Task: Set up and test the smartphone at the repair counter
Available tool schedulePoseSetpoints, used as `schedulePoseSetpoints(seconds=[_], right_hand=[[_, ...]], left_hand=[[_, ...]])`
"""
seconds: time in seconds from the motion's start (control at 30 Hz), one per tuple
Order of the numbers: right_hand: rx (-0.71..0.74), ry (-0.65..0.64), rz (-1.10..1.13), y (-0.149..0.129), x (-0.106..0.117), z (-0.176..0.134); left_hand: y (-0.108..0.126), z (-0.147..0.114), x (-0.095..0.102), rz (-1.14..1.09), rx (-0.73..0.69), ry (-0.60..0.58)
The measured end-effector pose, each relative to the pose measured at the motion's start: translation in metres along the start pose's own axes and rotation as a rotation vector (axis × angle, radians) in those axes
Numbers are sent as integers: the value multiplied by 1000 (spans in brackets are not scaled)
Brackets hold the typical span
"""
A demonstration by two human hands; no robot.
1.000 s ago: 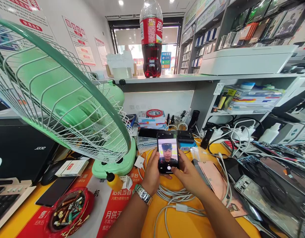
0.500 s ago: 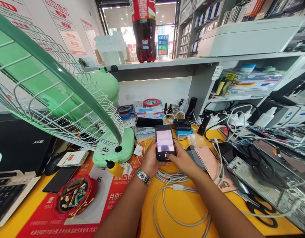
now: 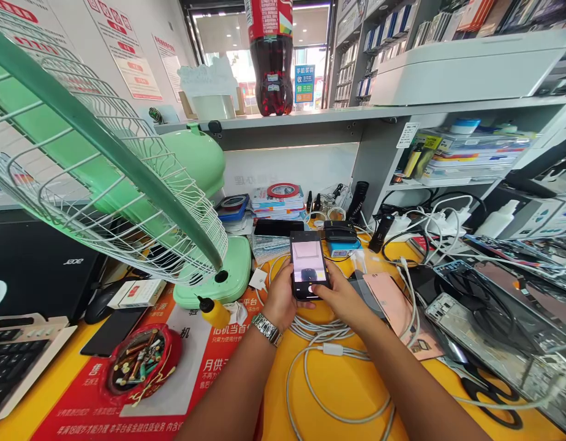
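A black smartphone (image 3: 309,260) is held upright between both hands above the yellow desk mat. Its screen shows a camera view with a dark shape low in the picture. My left hand (image 3: 282,297), with a metal watch (image 3: 266,329) on the wrist, grips the phone's left side and lower edge. My right hand (image 3: 340,297) wraps the right side, its thumb over the white round button near the screen's bottom. The fingers behind the phone are mostly hidden. Coiled grey cable (image 3: 322,331) lies on the mat below the hands.
A green fan (image 3: 214,269) stands left, near a red ashtray (image 3: 173,355) and a yellow bottle (image 3: 214,312). Scissors (image 3: 489,386), a pink panel (image 3: 397,306) and phone parts lie right. A cola bottle (image 3: 274,73) stands on the shelf ahead.
The dark shape on the phone's screen looks larger and sharper. The whole view has shifted slightly; both hands keep their hold on the phone.
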State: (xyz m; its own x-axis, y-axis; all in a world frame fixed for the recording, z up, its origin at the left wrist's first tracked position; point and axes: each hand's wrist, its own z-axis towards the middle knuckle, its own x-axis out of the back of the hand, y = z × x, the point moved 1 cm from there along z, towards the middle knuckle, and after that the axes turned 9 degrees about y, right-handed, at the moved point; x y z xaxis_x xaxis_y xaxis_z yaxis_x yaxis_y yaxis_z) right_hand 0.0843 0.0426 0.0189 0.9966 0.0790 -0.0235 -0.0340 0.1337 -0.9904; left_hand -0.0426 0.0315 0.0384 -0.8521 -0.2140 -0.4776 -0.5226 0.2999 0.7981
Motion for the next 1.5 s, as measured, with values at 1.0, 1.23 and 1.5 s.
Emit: schedulePoseSetpoints(seconds=[1.0,1.23,1.5], right_hand=[[11,-166,192,-22,8,-6],[-26,-48,106,-21,12,-2],[14,-74,122,-21,10,-2]], left_hand=[[2,-5,1,-92,-324,-139],[0,-6,1,-79,-286,-160],[-1,-6,2,-89,-261,-175]])
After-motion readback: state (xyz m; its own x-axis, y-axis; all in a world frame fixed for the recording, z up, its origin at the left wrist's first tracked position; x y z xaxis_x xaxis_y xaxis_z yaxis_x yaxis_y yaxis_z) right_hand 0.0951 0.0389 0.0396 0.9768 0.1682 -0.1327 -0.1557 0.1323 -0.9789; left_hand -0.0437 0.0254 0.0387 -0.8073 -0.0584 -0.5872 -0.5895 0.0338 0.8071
